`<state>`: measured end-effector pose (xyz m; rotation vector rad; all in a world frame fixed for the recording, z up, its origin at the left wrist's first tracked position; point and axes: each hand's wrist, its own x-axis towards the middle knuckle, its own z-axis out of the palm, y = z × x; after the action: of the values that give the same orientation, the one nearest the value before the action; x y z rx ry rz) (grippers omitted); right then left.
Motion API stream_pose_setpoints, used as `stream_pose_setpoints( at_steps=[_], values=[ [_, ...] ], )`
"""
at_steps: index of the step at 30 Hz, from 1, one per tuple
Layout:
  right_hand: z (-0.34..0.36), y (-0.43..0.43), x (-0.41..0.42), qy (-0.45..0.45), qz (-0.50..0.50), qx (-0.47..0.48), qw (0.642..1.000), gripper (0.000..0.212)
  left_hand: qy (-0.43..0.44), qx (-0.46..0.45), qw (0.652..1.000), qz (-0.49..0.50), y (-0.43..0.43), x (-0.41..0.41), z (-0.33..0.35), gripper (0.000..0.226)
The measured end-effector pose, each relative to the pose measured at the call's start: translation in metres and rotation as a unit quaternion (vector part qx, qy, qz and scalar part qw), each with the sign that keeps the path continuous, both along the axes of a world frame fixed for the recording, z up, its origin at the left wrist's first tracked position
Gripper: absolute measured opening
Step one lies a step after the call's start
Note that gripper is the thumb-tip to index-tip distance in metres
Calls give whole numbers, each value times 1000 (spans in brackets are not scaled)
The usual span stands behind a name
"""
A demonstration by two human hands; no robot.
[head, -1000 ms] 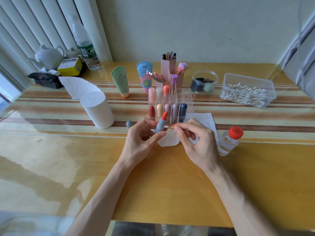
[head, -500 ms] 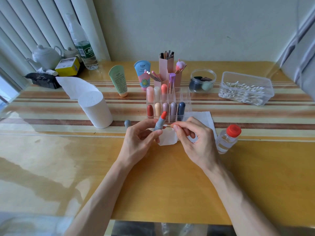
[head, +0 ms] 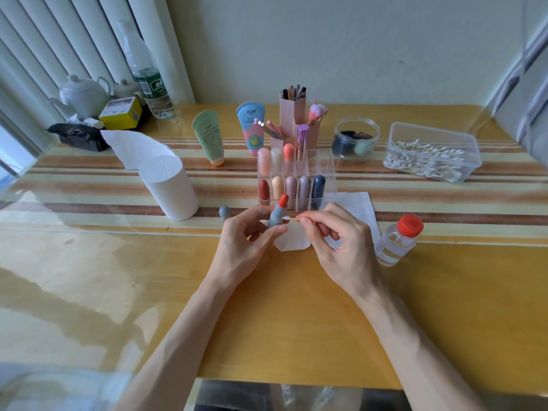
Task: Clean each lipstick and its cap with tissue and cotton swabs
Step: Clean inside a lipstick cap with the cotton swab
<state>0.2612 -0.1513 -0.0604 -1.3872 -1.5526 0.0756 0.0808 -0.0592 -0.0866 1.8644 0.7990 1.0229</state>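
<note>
My left hand [head: 246, 244] grips an uncapped grey lipstick [head: 277, 215] with an orange-red bullet, tilted up to the right. My right hand [head: 335, 247] pinches a cotton swab [head: 292, 218] whose white tip touches the grey tube just below the bullet. The grey cap [head: 224, 213] stands on the table left of my left hand. A folded tissue [head: 360, 206] lies under and behind my hands. A clear organizer [head: 326, 164] just behind holds several capped lipsticks.
A tissue roll [head: 169, 188] stands at the left. At the right are a red-capped clear bottle [head: 397, 241] and a clear box of cotton swabs [head: 430, 152]. Behind stand two cream tubes, a pink brush holder [head: 293, 117], a sponge jar [head: 355, 140], a water bottle and a teapot.
The swab tip has shifted slightly down along the lipstick tube. Both hands stay in nearly the same place.
</note>
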Motion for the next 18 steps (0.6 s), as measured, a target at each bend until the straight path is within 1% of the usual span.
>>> stream_pose_setpoints(
  at_steps=[5,10,15,18],
  values=[
    [0,0,0,-4,-6,5,1000,15,11,-16,1000,11,1,-1,-4,25],
    [0,0,0,-10,-8,0,1000,15,0,6,1000,-7,5,2,-6,25],
    [0,-1,-2,-18,-19,0,1000,13,11,28,999,-33,5,2,-7,30],
    [0,-1,-4,-20,-20,-1,1000,13,8,34,999,-14,5,1,-7,29]
  ],
)
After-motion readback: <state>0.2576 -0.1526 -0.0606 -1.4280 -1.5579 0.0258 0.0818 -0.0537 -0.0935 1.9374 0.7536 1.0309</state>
